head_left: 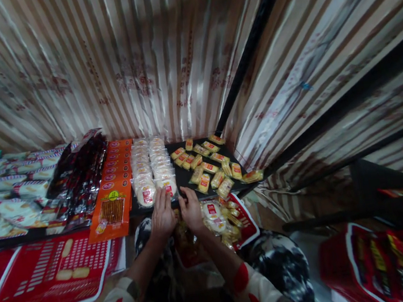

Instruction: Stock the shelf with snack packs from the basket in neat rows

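Note:
My left hand (163, 214) lies with its fingers stretched flat over the front rice cracker packet (169, 183) of the right-hand row. Two rows of these clear-wrapped round crackers (145, 192) stand on the black shelf (182, 177). Just to the right, at the shelf's front edge, my right hand (191, 210) has loosely bent fingers with a gap at the thumb; I see nothing in it. Small yellow snack packets (209, 167) lie scattered on the shelf beyond it. Below my hands, a red basket (246, 219) holds more yellow packets and a round cracker packet (213, 214).
Orange snack bags (110, 201), dark shiny packets (83, 180) and white wrapped packets (21, 212) fill the shelf's left. A tipped red basket (54, 272) is below them. A striped sheet (131, 56) hangs behind; black posts (246, 67) slant at right. Another basket (352, 260) holds packets.

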The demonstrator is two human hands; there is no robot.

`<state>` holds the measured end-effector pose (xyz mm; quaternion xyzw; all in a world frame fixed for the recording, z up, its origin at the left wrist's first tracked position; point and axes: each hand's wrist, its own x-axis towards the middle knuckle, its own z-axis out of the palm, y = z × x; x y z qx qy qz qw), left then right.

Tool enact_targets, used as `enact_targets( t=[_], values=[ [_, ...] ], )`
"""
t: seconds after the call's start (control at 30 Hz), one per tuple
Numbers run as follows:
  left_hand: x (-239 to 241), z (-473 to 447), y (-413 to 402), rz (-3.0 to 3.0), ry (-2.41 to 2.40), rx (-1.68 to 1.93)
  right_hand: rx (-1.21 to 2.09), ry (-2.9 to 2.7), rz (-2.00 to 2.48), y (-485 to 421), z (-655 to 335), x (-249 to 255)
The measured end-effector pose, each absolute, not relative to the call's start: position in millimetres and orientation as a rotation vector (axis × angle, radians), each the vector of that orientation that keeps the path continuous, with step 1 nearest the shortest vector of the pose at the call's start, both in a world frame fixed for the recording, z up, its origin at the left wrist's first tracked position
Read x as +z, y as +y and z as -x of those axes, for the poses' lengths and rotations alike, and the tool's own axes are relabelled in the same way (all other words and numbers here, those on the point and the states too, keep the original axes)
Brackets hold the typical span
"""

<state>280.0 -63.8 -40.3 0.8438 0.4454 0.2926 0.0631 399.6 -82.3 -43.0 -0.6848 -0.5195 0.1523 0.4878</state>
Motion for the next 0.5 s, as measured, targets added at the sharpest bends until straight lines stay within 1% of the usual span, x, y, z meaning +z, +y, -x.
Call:
enact_targets(
  t=[0.13, 0.27, 0.33, 0.5],
  values=[
    [-34, -281, -74, -2.610, 1.203, 0.806, 0.317, -1.224, 1.719, -127, -421, -64],
    [-41, -293, -92, -2.616, 0.955, 0.530, 0.362, -1.172, 1.956, -153, -454, -90],
    [-51, -302, -104, -2.553, 0.908, 0.385, 0.389, -1.176, 2.083, -156, -467, -97],
    [-77, -319, -124, -2.391, 0.980, 0.151, 0.615, -1.290, 2.228, -148, -480, -102]
  ],
)
